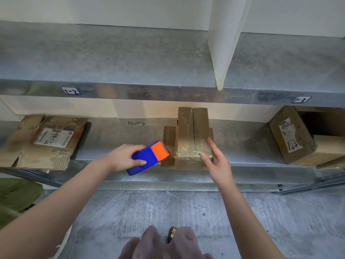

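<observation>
Galvanised steel shelf [112, 139] carries the small cardboard box [190, 139] at its front edge. Clear tape already bands the near end, but the top seam looks unsealed. The blue-and-orange tape dispenser [149, 156], gripped in the left hand [123, 157], meets the box's left side. The right hand [214, 159], fingers straight, steadies it.

Soft daylight, shadowed lower shelf [115, 131] (edges warped), slight blur

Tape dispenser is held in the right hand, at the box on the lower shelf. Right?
No. The left hand holds the tape dispenser, at the box on the lower shelf; the head view shows it.
</observation>
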Demonstrator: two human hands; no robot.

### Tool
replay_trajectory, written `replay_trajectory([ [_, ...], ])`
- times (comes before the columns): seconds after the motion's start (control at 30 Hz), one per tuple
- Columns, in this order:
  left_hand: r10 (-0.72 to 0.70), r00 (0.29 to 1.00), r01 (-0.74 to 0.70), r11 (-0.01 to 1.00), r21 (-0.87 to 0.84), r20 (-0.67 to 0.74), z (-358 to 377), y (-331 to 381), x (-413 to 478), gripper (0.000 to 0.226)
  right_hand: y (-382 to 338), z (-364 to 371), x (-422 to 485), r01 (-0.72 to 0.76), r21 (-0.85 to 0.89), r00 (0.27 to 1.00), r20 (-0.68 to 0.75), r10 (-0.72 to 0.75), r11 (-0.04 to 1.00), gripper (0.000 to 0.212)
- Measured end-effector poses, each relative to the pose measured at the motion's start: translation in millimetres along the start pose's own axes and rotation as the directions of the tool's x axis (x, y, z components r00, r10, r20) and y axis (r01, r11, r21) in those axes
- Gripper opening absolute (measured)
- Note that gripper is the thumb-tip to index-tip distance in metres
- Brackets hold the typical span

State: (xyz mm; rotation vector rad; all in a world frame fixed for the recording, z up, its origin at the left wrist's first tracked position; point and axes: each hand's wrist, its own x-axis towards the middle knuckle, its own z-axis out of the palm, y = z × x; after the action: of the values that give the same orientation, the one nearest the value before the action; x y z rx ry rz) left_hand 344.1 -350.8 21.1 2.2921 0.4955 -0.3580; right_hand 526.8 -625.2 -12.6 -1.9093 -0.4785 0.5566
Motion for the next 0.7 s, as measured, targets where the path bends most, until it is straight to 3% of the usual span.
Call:
replay_trajectory([
  [0.07,-0.043,0.999,0.043,0.999,-0.027,-0.003,-4.3,-0.1,-2.1,0.020,-1.5,-2.0,1.6,0.003,0.043,1.000,0.030,-0.004,0.999,0.060],
  [0.2,-0.153,0.988,0.156,0.983,-0.099,0.036,-9.4,2.8,2.0,0.038,-5.2,-5.1,5.6,-0.043,0.167,0.999,0.031,0.039,0.985,0.067],
  [0.33,-0.149,0.988,0.155,0.974,-0.163,0.050,-18.6,8.3,3.3,0.041,-2.7,-3.6,7.4,-0.070,0.182,0.998,0.020,0.068,0.981,0.066],
  [0.7,-0.086,0.996,0.083,0.978,0.192,0.012,-22.0,41.4,18.7,0.044,-2.6,-1.1,6.0,-0.077,0.176,0.997,0.007,0.077,0.981,0.064],
])
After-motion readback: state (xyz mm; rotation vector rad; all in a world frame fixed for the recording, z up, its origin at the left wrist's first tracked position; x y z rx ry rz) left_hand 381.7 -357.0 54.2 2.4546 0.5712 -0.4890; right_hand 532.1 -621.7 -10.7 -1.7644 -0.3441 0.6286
